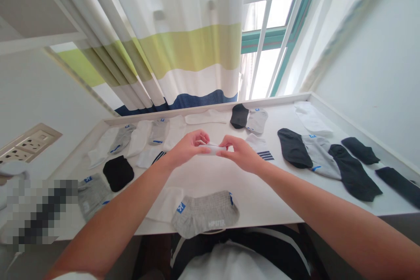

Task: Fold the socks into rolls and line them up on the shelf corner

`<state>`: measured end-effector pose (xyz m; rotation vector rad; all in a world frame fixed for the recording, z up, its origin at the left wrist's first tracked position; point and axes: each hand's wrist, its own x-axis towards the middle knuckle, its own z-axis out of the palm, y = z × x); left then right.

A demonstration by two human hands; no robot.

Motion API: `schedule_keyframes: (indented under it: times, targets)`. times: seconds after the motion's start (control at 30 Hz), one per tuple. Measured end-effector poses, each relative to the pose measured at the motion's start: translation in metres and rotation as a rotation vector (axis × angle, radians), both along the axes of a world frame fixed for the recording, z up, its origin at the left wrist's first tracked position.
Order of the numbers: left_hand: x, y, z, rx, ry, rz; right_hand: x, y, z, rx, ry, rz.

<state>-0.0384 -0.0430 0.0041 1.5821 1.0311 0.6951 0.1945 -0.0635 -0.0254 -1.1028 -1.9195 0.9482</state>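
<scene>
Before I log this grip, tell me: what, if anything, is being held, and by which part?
A small white bundle, probably a sock: the left hand holds one end, the right hand the other.

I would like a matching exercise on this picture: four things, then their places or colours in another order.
1. Pale item
2. HIPSTER-lettered grey sock
3. Curtain
4. Power outlet

A. white, green and navy
B. on the left-side wall
C. between left hand and right hand
D. at the table's near edge

Pairs: 1-C, 2-D, 3-A, 4-B
</scene>
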Motion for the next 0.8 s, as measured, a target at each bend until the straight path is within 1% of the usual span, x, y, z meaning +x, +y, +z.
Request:
schedule_keyframes:
  times: [0.03,0.1,0.2,0.3,0.4,0.53,0.67,0.8]
  targets:
    - [0.003,-0.003,0.000,-0.021,-0.032,0.017,0.002,-0.003,0.000,-0.022,0.061,-0.009]
    - [0.011,-0.006,-0.003,-0.082,-0.073,0.050,0.005,-0.009,-0.001,-0.066,0.093,-0.036]
    - [0.024,-0.008,-0.009,-0.188,-0.090,0.067,0.011,-0.019,-0.004,-0.096,0.059,-0.094]
    - [0.038,-0.010,-0.009,-0.251,-0.081,0.035,0.025,-0.030,-0.001,-0.107,0.037,-0.153]
    - [0.056,-0.011,0.000,-0.289,-0.131,-0.012,0.048,-0.042,0.010,-0.177,0.086,-0.182]
    - [0.088,-0.011,0.016,-0.368,-0.180,-0.099,0.081,-0.061,0.028,-0.261,0.195,-0.242]
    - [0.125,-0.007,0.027,-0.391,-0.225,-0.140,0.109,-0.076,0.039,-0.231,0.162,-0.357]
    - [0.162,0.002,0.030,-0.403,-0.242,-0.192,0.136,-0.084,0.041,-0.210,0.136,-0.473]
